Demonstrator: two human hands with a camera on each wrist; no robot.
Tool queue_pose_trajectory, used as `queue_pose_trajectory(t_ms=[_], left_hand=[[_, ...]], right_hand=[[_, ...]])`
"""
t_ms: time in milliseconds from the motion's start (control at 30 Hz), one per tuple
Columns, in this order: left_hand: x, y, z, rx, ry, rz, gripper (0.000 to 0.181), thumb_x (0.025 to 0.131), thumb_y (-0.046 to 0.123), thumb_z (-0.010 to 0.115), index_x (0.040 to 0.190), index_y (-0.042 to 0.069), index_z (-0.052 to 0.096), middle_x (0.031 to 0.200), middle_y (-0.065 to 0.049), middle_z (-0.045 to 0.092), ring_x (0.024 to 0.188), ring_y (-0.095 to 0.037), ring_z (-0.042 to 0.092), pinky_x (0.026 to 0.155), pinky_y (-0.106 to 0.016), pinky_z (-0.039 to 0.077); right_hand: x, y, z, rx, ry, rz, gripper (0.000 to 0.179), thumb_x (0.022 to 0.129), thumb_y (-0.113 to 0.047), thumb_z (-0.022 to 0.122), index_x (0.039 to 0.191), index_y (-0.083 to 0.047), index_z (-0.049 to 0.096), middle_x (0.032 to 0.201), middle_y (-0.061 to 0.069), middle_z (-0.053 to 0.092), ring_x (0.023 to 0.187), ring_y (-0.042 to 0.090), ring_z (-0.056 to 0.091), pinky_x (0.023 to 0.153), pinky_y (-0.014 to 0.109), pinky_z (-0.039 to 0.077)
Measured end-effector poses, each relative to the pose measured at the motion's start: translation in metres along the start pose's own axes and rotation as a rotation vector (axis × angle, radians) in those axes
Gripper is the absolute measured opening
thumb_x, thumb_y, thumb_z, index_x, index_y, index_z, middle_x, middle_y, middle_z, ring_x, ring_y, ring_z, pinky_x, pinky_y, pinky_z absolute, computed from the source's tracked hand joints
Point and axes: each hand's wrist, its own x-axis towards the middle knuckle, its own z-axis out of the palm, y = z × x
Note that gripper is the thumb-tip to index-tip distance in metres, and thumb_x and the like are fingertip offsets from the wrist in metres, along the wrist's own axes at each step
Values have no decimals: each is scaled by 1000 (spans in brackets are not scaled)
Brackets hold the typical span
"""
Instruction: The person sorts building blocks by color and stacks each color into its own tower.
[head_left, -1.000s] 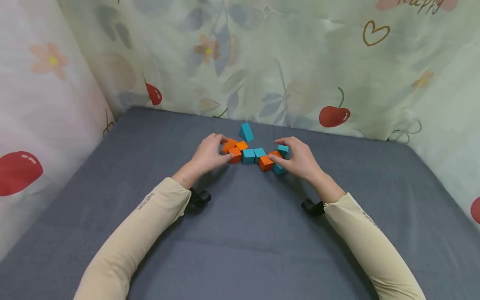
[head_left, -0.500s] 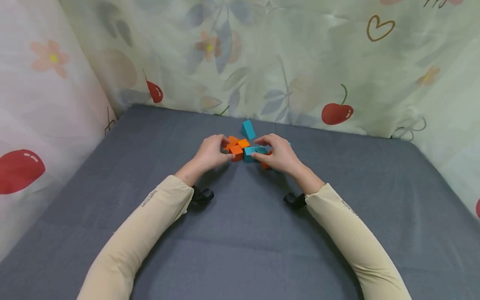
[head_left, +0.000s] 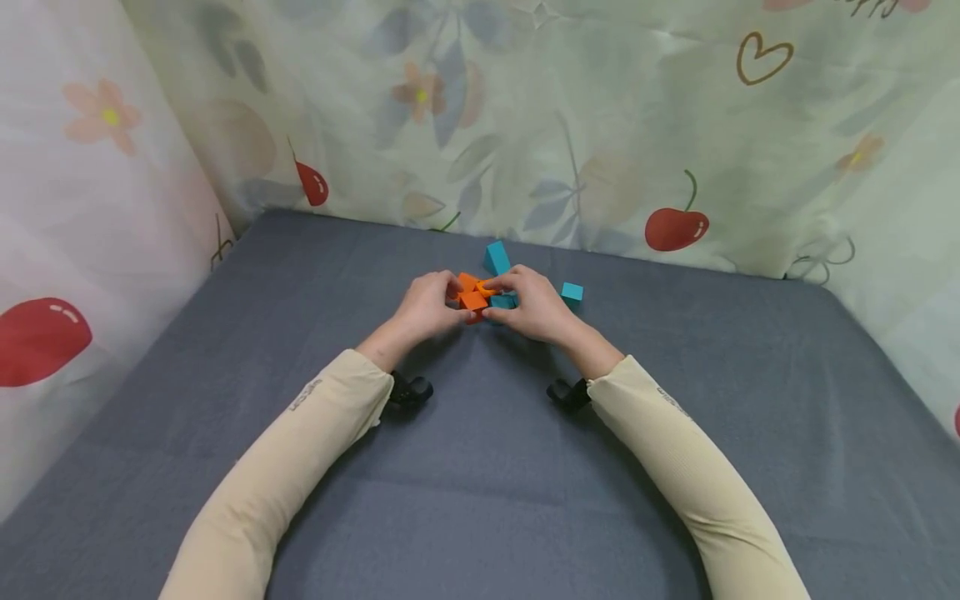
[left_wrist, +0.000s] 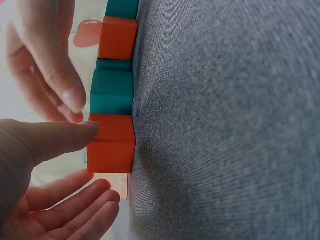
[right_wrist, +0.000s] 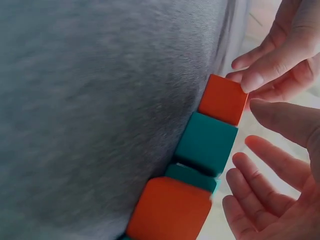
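My left hand [head_left: 427,308] is at the left end of a cluster of small blocks, its thumb tip at the upper edge of an orange cube [left_wrist: 112,150] and its fingers relaxed beyond it. More orange blocks [head_left: 467,282] lie behind that cube. My right hand [head_left: 536,308] hovers over the cluster's middle, fingers loosely spread, thumb near the orange cube. Beside that cube sits a teal block [right_wrist: 206,142], followed by another orange block [right_wrist: 170,207], which the right hand hides in the head view. Both hands nearly meet over the cluster.
A teal wedge-shaped block [head_left: 496,257] stands behind the cluster. Another teal block [head_left: 572,292] sits right of the right hand. Grey cloth [head_left: 480,500] covers the table, and a printed curtain [head_left: 600,125] hangs along its back edge.
My right hand has moved left from the right-end blocks to the middle of the cluster, uncovering the teal block at the right. The left hand has stayed nearly in place.
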Motion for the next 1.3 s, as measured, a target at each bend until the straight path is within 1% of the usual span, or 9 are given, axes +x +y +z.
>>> queue_pose_trajectory(t_ms=[267, 400, 833, 933, 1133, 1300], left_hand=[[3, -1, 3, 2, 7, -11, 34, 90, 21, 68, 116, 2, 58, 116, -14, 60, 105, -27, 56, 92, -38, 49], [4, -2, 3, 5, 1, -14, 32, 91, 21, 67, 116, 2, 59, 115, -14, 60, 104, -27, 57, 90, -38, 50], [2, -7, 2, -27, -5, -23, 30, 92, 17, 66, 116, 1, 60, 113, -13, 62, 102, -26, 59, 89, -36, 51], [0, -8, 0, -45, -10, -12, 31, 92, 17, 65, 117, 0, 60, 114, -14, 62, 103, -27, 59, 90, -37, 51], [-5, -8, -9, -69, -25, 34, 32, 92, 14, 65, 120, 0, 59, 114, -15, 63, 104, -26, 61, 91, -37, 51], [-13, -9, -15, -67, -54, 65, 31, 91, 13, 66, 118, 0, 60, 113, -15, 65, 103, -26, 63, 90, -35, 52]], right_hand=[[11, -4, 4, -60, -31, 20, 37, 90, -19, 68, 125, -7, 64, 114, 13, 53, 99, 28, 46, 89, 40, 36], [13, -3, 6, -61, -40, 41, 36, 91, -18, 67, 125, -7, 64, 113, 13, 52, 98, 27, 45, 88, 40, 36], [18, -6, 13, -50, -40, 47, 34, 91, -20, 67, 122, -7, 65, 114, 13, 53, 103, 27, 46, 95, 41, 36], [16, -7, 13, -42, -28, 39, 33, 90, -21, 68, 121, -7, 66, 114, 12, 54, 103, 27, 46, 96, 42, 35], [9, -11, 11, -10, 31, 26, 34, 87, -24, 72, 116, -7, 67, 113, 12, 57, 104, 28, 47, 96, 42, 36], [1, -17, 11, 48, 32, 29, 33, 85, -24, 74, 112, -5, 67, 111, 12, 62, 106, 29, 50, 94, 40, 41]])
